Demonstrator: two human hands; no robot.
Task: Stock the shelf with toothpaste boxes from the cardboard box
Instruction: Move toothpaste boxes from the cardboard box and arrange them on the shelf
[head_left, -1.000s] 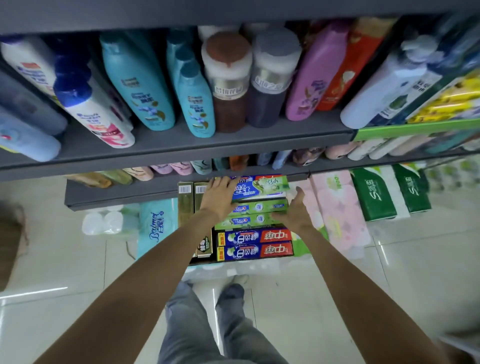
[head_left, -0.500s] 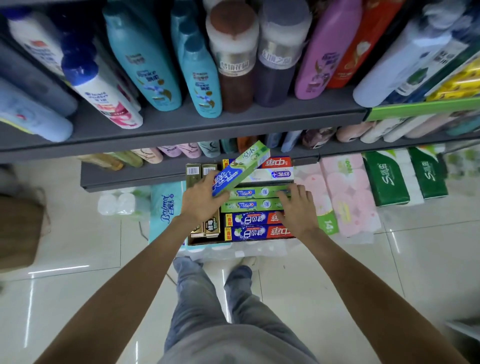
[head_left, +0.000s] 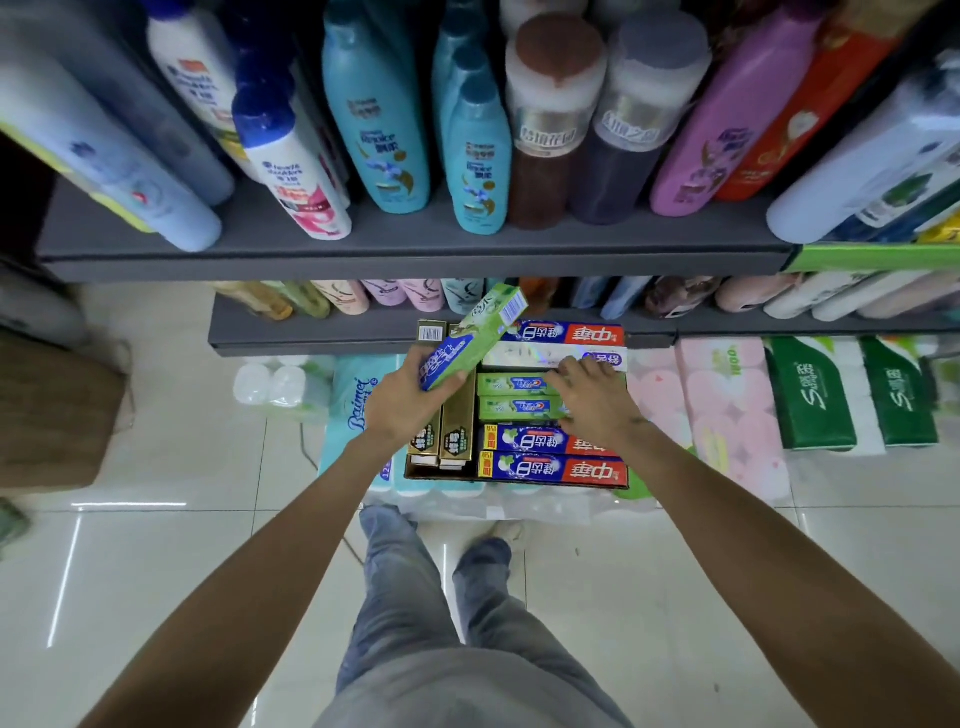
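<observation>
Left hand (head_left: 402, 397) grips one green toothpaste box (head_left: 470, 340) at its lower end, fingers curled round it, box tilted with its far end raised above the carton (head_left: 519, 480). Right hand (head_left: 592, 397) lies palm down on the green boxes (head_left: 514, 397) packed in the carton, fingers spread and fairly straight (whether they pinch anything cannot be told). Blue-and-red boxes (head_left: 550, 467) fill the near rows; gold boxes (head_left: 457, 431) stand along the left side. Shelf (head_left: 415, 257) above carries shampoo bottles (head_left: 379, 119).
</observation>
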